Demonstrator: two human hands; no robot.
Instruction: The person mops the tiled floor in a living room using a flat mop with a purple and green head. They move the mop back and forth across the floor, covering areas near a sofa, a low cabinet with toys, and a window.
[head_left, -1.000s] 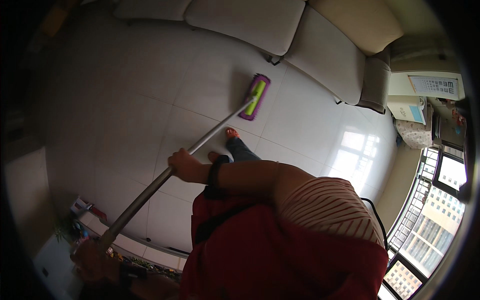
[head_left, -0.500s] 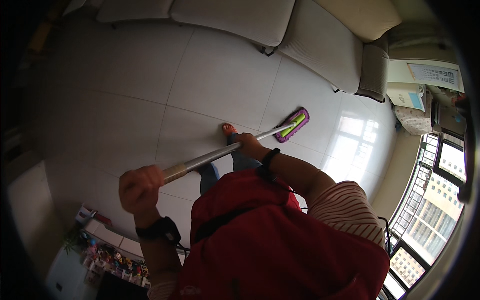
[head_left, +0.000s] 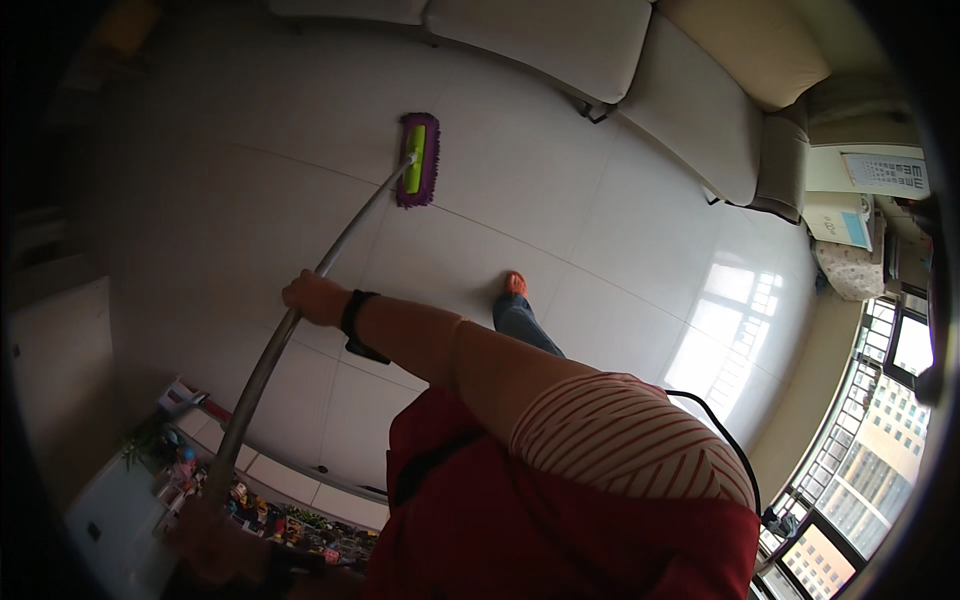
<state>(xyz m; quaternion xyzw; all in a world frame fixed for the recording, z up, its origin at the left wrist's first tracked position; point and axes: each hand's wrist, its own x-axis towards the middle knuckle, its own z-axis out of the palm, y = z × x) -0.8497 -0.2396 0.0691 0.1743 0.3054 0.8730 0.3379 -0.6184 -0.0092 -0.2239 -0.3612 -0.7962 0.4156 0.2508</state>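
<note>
A flat mop (head_left: 418, 160) with a purple fringed pad and a lime-green plate rests on the pale tiled floor, ahead and to the left. Its long metal handle (head_left: 262, 375) slants down toward the lower left. My right hand (head_left: 316, 298) is wrapped around the middle of that handle, with the arm stretched across my body. Down at the lower left, my left hand (head_left: 212, 540) is closed on the handle's end, dim and blurred. A black band (head_left: 357, 314) circles my right wrist. One foot in an orange-red slipper (head_left: 515, 284) shows beyond my red apron.
A light grey sofa (head_left: 540, 40) runs along the far side, its metal legs on the floor. At the lower left stands a low cabinet (head_left: 340, 505) with many small items on and about it. A barred window (head_left: 870, 440) is at the right; its light reflects off the tiles.
The mop head has swept from the right across to the far left. Both hands have moved left with the handle, the left one lower and nearer to me.
</note>
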